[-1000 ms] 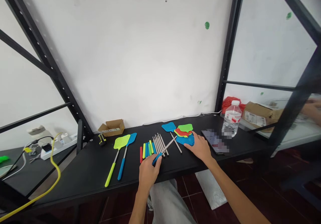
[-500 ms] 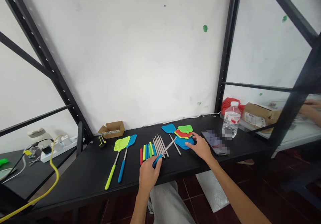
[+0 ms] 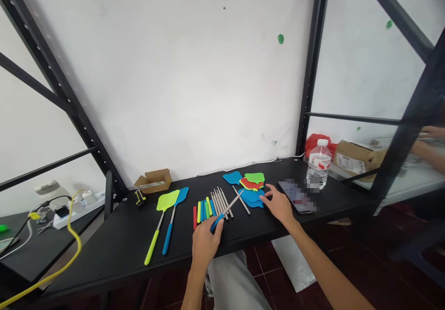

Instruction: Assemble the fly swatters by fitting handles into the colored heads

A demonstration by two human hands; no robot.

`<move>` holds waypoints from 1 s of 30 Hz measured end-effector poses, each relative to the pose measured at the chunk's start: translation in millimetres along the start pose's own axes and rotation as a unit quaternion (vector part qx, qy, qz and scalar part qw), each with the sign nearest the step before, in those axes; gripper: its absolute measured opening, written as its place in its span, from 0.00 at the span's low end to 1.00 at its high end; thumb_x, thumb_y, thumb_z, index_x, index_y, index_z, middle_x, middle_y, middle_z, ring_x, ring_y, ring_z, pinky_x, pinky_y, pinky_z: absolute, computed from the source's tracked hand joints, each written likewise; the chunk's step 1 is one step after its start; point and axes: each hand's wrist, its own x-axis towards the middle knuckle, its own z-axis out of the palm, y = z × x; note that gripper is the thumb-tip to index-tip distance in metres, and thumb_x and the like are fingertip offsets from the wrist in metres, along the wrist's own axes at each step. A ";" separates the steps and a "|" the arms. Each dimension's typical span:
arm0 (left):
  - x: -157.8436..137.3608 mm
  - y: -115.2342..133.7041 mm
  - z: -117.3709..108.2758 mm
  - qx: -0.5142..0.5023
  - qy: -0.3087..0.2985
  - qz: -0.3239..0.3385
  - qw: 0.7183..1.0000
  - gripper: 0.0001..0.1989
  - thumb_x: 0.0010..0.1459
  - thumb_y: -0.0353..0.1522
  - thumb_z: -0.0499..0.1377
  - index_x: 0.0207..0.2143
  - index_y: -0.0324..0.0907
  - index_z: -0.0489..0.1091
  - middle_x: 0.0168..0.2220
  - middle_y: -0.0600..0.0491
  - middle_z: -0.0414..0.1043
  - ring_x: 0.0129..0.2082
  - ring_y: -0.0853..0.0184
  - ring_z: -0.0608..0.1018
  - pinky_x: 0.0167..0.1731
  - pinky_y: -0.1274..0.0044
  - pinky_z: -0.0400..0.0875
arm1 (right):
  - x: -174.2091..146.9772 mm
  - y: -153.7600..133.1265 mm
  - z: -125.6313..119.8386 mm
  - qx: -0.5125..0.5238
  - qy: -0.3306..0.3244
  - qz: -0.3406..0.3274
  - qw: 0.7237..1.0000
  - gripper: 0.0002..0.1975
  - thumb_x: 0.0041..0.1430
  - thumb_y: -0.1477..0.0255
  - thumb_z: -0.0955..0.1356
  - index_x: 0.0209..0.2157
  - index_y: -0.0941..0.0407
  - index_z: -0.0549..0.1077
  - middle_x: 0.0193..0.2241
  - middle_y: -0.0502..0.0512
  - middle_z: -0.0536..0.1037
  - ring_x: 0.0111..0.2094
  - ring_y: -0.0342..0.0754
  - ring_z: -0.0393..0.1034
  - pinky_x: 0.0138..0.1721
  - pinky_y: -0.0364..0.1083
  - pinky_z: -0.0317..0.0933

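My left hand (image 3: 206, 240) is closed on the blue grip of a fly swatter handle (image 3: 219, 219), whose bare metal rod points up and to the right. My right hand (image 3: 280, 205) has its thumb and index finger at the edge of a blue fly swatter head (image 3: 253, 194), pinching it at the top of a small pile. Behind the pile lie a green head (image 3: 255, 177), a red head (image 3: 251, 184) and another blue head (image 3: 232, 177). Metal rods (image 3: 220, 202) and coloured grips (image 3: 202, 211) lie in rows beyond my left hand.
Two assembled swatters, one yellow-green (image 3: 152, 246) and one blue (image 3: 167, 238), lie at left. Behind them are an open cardboard box (image 3: 155, 181) and a small yellow-black object (image 3: 140, 199). A phone (image 3: 296, 197) and a water bottle (image 3: 319, 164) stand right. Another person's arm (image 3: 431, 145) shows far right.
My right fingers have closed in at the blue pile, and its top head has shifted slightly away from those below. My left hand keeps its hold, nearly still. The view has moved slightly.
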 end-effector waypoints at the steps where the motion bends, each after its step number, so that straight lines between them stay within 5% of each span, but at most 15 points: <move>1: 0.0 0.2 -0.2 -0.002 -0.002 0.000 1.000 0.23 0.65 0.47 0.49 0.46 0.44 0.77 0.40 0.49 0.80 0.37 0.61 0.80 0.31 0.77 0.72 | 0.0 -0.7 -0.7 0.007 0.001 0.003 1.000 0.27 0.59 0.60 0.66 0.58 0.53 0.65 0.38 0.53 0.80 0.40 0.53 0.74 0.36 0.47 0.60; 5: 0.3 -0.1 -0.2 -0.001 0.000 0.001 1.000 0.23 0.65 0.47 0.49 0.45 0.44 0.77 0.39 0.49 0.80 0.36 0.61 0.80 0.31 0.77 0.72 | 0.3 -3.6 -2.1 0.013 -0.003 0.001 1.000 0.29 0.59 0.53 0.64 0.58 0.51 0.65 0.42 0.54 0.79 0.42 0.54 0.73 0.36 0.47 0.61; 13: 0.3 -0.8 0.7 0.009 0.011 0.009 1.000 0.23 0.65 0.46 0.50 0.44 0.43 0.78 0.38 0.48 0.80 0.35 0.61 0.81 0.28 0.78 0.72 | -1.9 -9.4 8.0 -0.132 -0.074 -0.137 0.979 0.34 0.61 0.47 0.60 0.64 0.48 0.62 0.65 0.57 0.60 0.62 0.62 0.54 0.56 0.56 0.53; 20: -0.4 0.4 0.3 0.009 0.011 0.009 1.000 0.24 0.65 0.47 0.48 0.45 0.43 0.77 0.38 0.47 0.80 0.35 0.60 0.81 0.28 0.77 0.72 | -1.3 -9.9 9.9 -0.131 -0.051 -0.088 0.986 0.34 0.64 0.51 0.59 0.65 0.55 0.60 0.61 0.63 0.66 0.60 0.61 0.58 0.56 0.54 0.53; 25: -0.5 -0.9 1.2 0.003 0.018 0.016 1.000 0.23 0.65 0.47 0.49 0.45 0.44 0.77 0.39 0.49 0.80 0.36 0.62 0.81 0.30 0.78 0.72 | -2.5 -7.5 12.2 -0.149 -0.065 -0.123 0.979 0.33 0.63 0.46 0.58 0.63 0.48 0.64 0.66 0.59 0.57 0.65 0.63 0.50 0.58 0.57 0.51; 30: -0.3 -2.8 2.1 0.005 0.017 0.013 1.000 0.23 0.65 0.47 0.49 0.45 0.44 0.77 0.38 0.49 0.80 0.35 0.62 0.80 0.29 0.78 0.72 | -0.4 -4.5 15.7 -0.166 -0.069 -0.061 0.982 0.40 0.63 0.45 0.54 0.65 0.59 0.61 0.65 0.70 0.57 0.65 0.67 0.50 0.59 0.61 0.49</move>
